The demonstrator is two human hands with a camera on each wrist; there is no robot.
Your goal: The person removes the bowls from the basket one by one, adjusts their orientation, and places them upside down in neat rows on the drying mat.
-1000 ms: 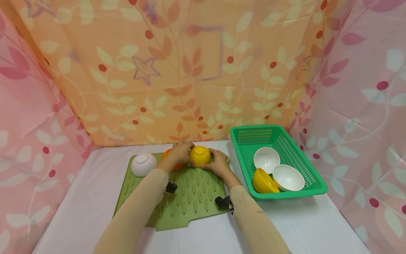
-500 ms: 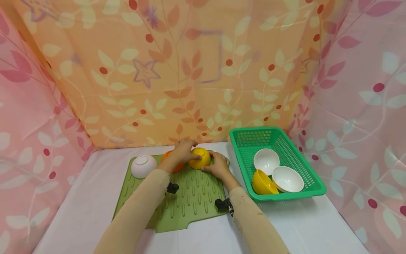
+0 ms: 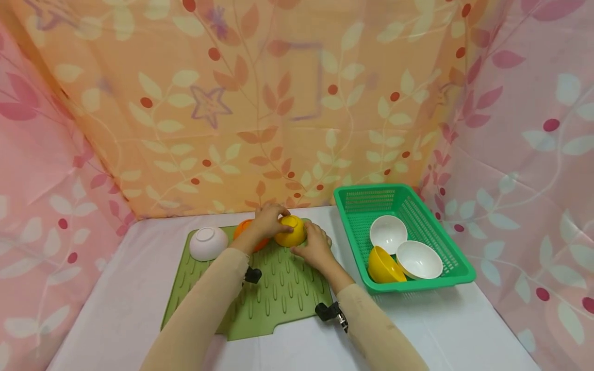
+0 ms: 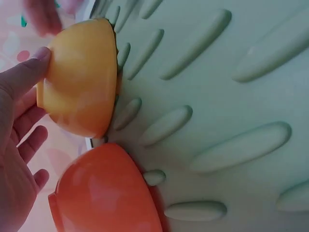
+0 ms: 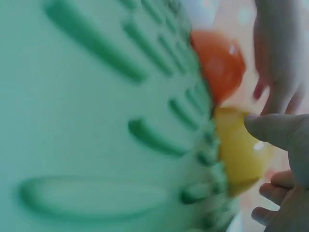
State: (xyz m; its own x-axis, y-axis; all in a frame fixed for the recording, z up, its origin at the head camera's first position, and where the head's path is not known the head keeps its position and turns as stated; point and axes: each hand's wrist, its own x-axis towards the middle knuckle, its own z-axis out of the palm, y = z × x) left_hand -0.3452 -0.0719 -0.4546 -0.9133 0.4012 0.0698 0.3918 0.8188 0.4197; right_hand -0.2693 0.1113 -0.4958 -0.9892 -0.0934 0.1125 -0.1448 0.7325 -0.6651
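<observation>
Both hands pinching yellow bowl (image 3: 290, 231), upside down on far edge of green drying mat (image 3: 274, 293). Left hand (image 3: 269, 219) over bowl's far-left side, thumb tip pressed on its wall per left wrist view (image 4: 34, 63); right hand (image 3: 315, 246) against near-right side, thumb laid across bowl in right wrist view (image 5: 273, 130), other fingers curled below. Head view: bowl looked tilted slightly; wrist views showed rim sitting on mat's ridges. Orange bowl (image 3: 247, 232) just beside yellow one, also inverted, mostly hidden by left hand in head view but plain in left wrist cam (image 4: 104, 193), close by or touching, can't tell which. White bowl (image 3: 208, 242) inverted at mat's far-left corner, seen in head view only. Green basket (image 3: 445, 247) by table's right edge, w/ two white bowls and one yellow bowl inside.
</observation>
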